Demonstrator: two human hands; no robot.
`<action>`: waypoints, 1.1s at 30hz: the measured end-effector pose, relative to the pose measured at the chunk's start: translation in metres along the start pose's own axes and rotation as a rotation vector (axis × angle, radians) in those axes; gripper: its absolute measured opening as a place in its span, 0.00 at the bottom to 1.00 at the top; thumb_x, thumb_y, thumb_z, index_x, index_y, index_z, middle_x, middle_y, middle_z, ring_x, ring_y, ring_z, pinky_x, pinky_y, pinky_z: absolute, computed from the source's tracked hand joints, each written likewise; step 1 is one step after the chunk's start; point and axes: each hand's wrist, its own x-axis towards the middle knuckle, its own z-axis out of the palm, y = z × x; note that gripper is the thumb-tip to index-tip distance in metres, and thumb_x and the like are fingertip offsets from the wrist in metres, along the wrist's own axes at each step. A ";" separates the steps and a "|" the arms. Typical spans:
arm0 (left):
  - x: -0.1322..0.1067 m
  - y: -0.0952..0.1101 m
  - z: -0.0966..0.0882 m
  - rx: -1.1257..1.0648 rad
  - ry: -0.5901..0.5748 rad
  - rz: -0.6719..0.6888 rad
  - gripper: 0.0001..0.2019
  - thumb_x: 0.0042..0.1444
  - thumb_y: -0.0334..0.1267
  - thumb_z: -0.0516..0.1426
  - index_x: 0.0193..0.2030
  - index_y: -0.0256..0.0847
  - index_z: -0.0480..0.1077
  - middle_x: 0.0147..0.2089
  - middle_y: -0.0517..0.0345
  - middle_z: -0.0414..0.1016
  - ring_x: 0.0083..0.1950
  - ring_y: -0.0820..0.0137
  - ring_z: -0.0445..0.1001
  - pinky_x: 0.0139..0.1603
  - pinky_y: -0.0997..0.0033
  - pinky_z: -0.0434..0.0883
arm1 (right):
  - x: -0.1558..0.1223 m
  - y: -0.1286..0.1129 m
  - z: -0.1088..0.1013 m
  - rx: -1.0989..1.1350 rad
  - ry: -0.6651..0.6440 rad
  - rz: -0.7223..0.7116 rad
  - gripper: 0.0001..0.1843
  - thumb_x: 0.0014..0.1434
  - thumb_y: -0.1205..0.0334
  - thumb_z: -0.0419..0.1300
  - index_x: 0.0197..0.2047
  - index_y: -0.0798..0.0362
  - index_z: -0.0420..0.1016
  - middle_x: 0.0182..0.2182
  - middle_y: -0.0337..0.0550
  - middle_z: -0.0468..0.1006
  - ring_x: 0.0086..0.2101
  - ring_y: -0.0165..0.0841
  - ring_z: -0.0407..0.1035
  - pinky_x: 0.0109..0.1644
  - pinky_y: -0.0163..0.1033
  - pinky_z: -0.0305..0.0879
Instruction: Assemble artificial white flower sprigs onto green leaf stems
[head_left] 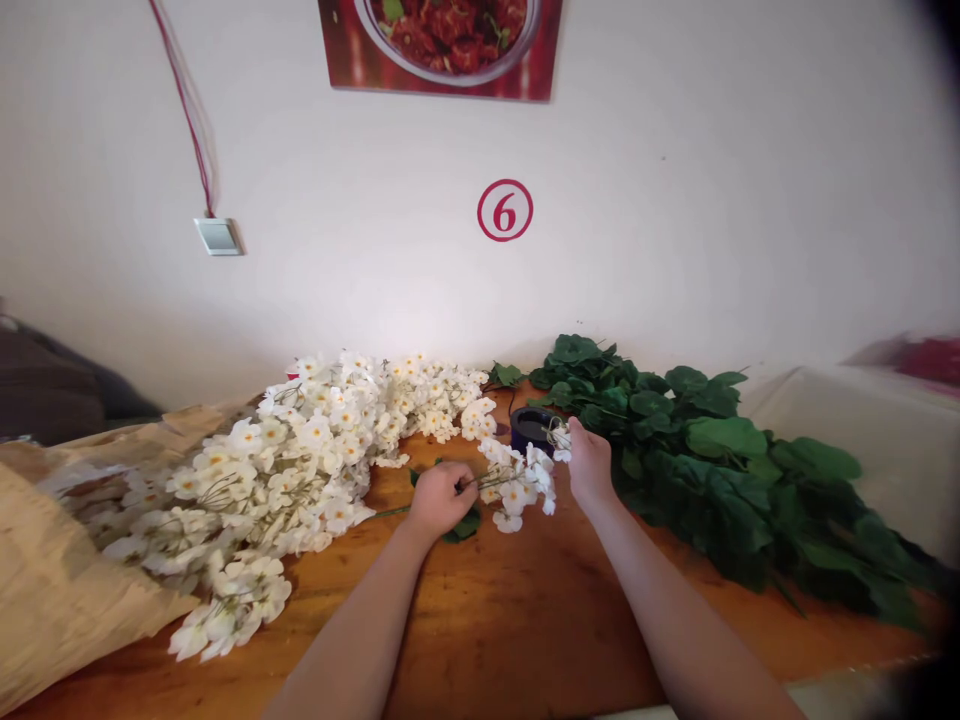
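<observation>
My left hand (440, 497) is closed around the thin stem of a white flower sprig (517, 478) that lies across the wooden table (495, 620). The fingers of my right hand (589, 462) pinch the blossoms at the sprig's far end, close to a small dark round pot (531, 428). A green leaf (463, 527) shows under my left hand.
A large heap of white artificial flowers (300, 470) covers the left of the table, partly on brown wrapping paper (52, 580). A pile of green leafy stems (720, 460) lies to the right. The wall stands just behind, with a socket (217, 236) and a red number sign (505, 210).
</observation>
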 end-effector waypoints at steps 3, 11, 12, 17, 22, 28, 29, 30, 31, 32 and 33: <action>-0.001 -0.004 0.001 -0.018 0.020 -0.011 0.08 0.53 0.34 0.54 0.23 0.40 0.65 0.25 0.61 0.69 0.31 0.71 0.68 0.32 0.73 0.58 | 0.007 -0.010 -0.003 -0.131 0.040 -0.168 0.28 0.57 0.47 0.56 0.18 0.47 0.42 0.14 0.30 0.42 0.20 0.26 0.41 0.22 0.36 0.39; 0.001 -0.010 0.006 -0.060 0.034 -0.032 0.11 0.53 0.34 0.54 0.21 0.40 0.60 0.23 0.62 0.65 0.29 0.72 0.65 0.31 0.73 0.57 | 0.057 -0.046 0.006 -1.167 -0.140 -0.525 0.24 0.61 0.56 0.46 0.14 0.52 0.59 0.14 0.38 0.60 0.19 0.29 0.54 0.23 0.36 0.44; 0.001 -0.010 0.006 -0.061 0.034 -0.030 0.11 0.53 0.34 0.54 0.21 0.40 0.60 0.24 0.62 0.65 0.29 0.72 0.66 0.32 0.73 0.57 | 0.063 -0.047 0.010 -1.224 -0.192 -0.541 0.23 0.60 0.57 0.47 0.15 0.52 0.63 0.15 0.40 0.65 0.20 0.30 0.57 0.23 0.36 0.45; 0.002 -0.011 0.007 -0.054 0.023 -0.032 0.11 0.53 0.34 0.54 0.21 0.40 0.60 0.24 0.62 0.65 0.30 0.71 0.66 0.32 0.72 0.57 | 0.085 -0.040 0.034 -1.409 -0.471 -0.619 0.14 0.53 0.62 0.54 0.23 0.54 0.79 0.26 0.47 0.79 0.30 0.35 0.70 0.29 0.34 0.53; 0.004 -0.013 0.010 -0.038 0.027 -0.044 0.12 0.53 0.35 0.54 0.21 0.41 0.60 0.23 0.62 0.64 0.30 0.71 0.66 0.32 0.72 0.56 | 0.093 -0.029 0.049 -1.560 -0.641 -0.659 0.15 0.54 0.62 0.54 0.28 0.57 0.82 0.31 0.54 0.81 0.35 0.40 0.74 0.34 0.36 0.58; 0.005 -0.013 0.011 -0.026 0.031 -0.051 0.12 0.54 0.36 0.54 0.21 0.41 0.60 0.23 0.62 0.64 0.30 0.71 0.66 0.32 0.71 0.56 | 0.093 -0.027 0.052 -1.627 -0.697 -0.664 0.17 0.57 0.62 0.52 0.33 0.57 0.83 0.34 0.56 0.81 0.36 0.41 0.75 0.36 0.37 0.61; 0.005 -0.012 0.011 -0.023 0.031 -0.054 0.12 0.54 0.36 0.54 0.21 0.41 0.60 0.23 0.62 0.65 0.30 0.71 0.66 0.32 0.71 0.56 | 0.093 -0.026 0.052 -1.631 -0.697 -0.664 0.18 0.58 0.62 0.51 0.33 0.57 0.83 0.34 0.56 0.81 0.37 0.41 0.75 0.36 0.37 0.62; 0.005 -0.012 0.011 -0.020 0.030 -0.056 0.12 0.54 0.36 0.54 0.21 0.41 0.60 0.23 0.62 0.65 0.30 0.71 0.66 0.32 0.71 0.56 | 0.092 -0.026 0.052 -1.634 -0.696 -0.663 0.18 0.58 0.63 0.51 0.34 0.57 0.83 0.34 0.55 0.81 0.37 0.41 0.75 0.36 0.37 0.62; 0.005 -0.012 0.011 -0.018 0.030 -0.056 0.12 0.54 0.36 0.54 0.21 0.41 0.60 0.23 0.62 0.65 0.30 0.70 0.66 0.32 0.71 0.56 | 0.091 -0.026 0.052 -1.636 -0.692 -0.662 0.18 0.58 0.63 0.51 0.34 0.57 0.83 0.34 0.55 0.81 0.37 0.41 0.75 0.36 0.36 0.62; 0.005 -0.012 0.011 -0.015 0.029 -0.055 0.12 0.54 0.36 0.54 0.21 0.41 0.60 0.24 0.62 0.65 0.30 0.70 0.66 0.32 0.71 0.57 | 0.090 -0.025 0.051 -1.638 -0.687 -0.661 0.18 0.58 0.63 0.51 0.34 0.57 0.83 0.34 0.55 0.81 0.37 0.41 0.75 0.37 0.36 0.62; 0.005 -0.011 0.010 -0.014 0.028 -0.052 0.12 0.54 0.36 0.54 0.21 0.41 0.60 0.24 0.61 0.65 0.30 0.70 0.66 0.32 0.71 0.57 | 0.090 -0.025 0.050 -1.640 -0.681 -0.659 0.18 0.59 0.63 0.51 0.34 0.57 0.83 0.34 0.55 0.81 0.38 0.40 0.75 0.37 0.36 0.62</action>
